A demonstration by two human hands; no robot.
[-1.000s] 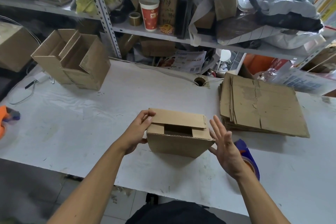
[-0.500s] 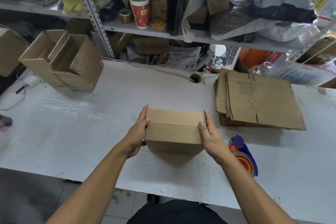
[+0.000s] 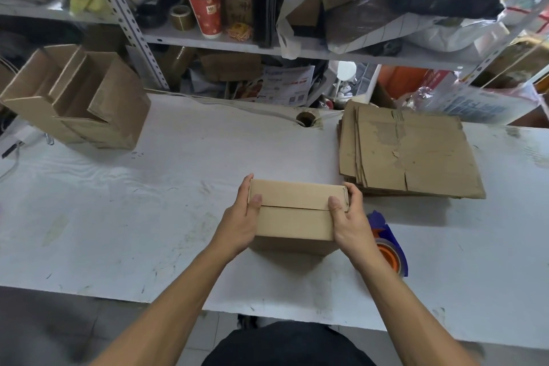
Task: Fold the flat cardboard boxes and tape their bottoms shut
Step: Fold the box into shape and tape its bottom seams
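Your small box [image 3: 294,211] lies with its long side running left to right across the white table [image 3: 118,217], right in front of you. Its folded flaps face up, and the line where they meet runs the same way, left to right.

Your left hand [image 3: 242,223] holds the left end of the box. The thumb lies on top by the flap line and the fingers wrap round the side. Your right hand [image 3: 349,223] holds the right end the same way, thumb on top and fingers curled round the far corner. Both arms reach straight forward from your body.

The box is plain brown and both flaps lie flat and closed.

A blue and orange tape roller [image 3: 389,249] lies just beside your right wrist. A stack of flat boxes [image 3: 410,154] sits near, to the right. Two open boxes [image 3: 80,98] stand far off on the left.
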